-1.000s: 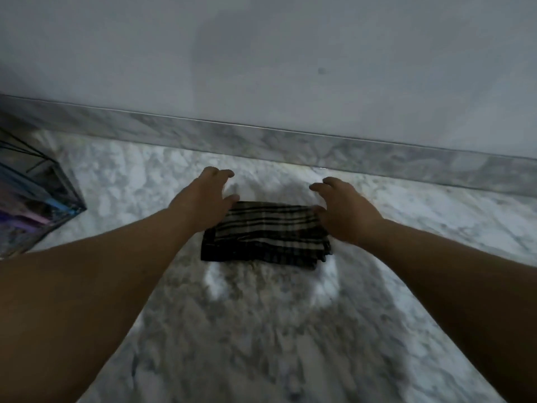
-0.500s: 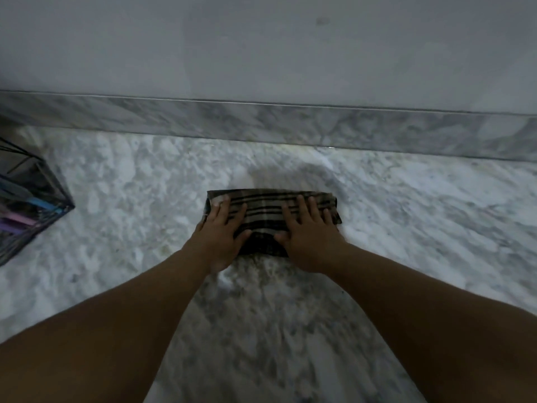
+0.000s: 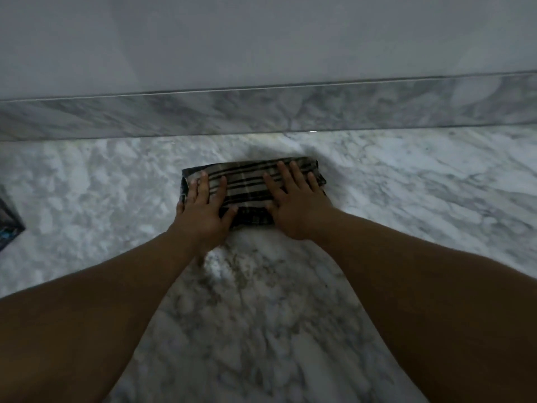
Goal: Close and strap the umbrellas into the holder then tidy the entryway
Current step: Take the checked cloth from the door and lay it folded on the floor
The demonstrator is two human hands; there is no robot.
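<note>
- Striped dark-and-pale folded cloth [image 3: 250,190] lies flat on the marble floor [image 3: 406,199], near the marble skirting [image 3: 261,112] at the foot of the wall but apart from it.
- Half a second ago both hands sat close together near the middle of the cloth; now they are spread wider, the left hand [image 3: 203,210] over its left end and the right hand [image 3: 296,202] over its right part, with striped fabric showing between them.
- One second ago the hands hovered at the cloth's two ends with fingers loosely curled; now both lie palm-down on it with fingers straight and splayed, pressing rather than gripping anything.
- The view has shifted too: the wire-framed holder [image 3: 8,225] at the left edge showed more of itself earlier, and now only a dark corner remains in view.
- Both forearms fill the lower corners and cover much of the floor nearer the camera.
- Near edge of the cloth is hidden under the heels of the hands, so how many layers it is folded into cannot be told.
- Whatever the holder contains is cut off by the frame and too dim to make out.
- Wall [image 3: 261,39] above the skirting is plain and pale.
</note>
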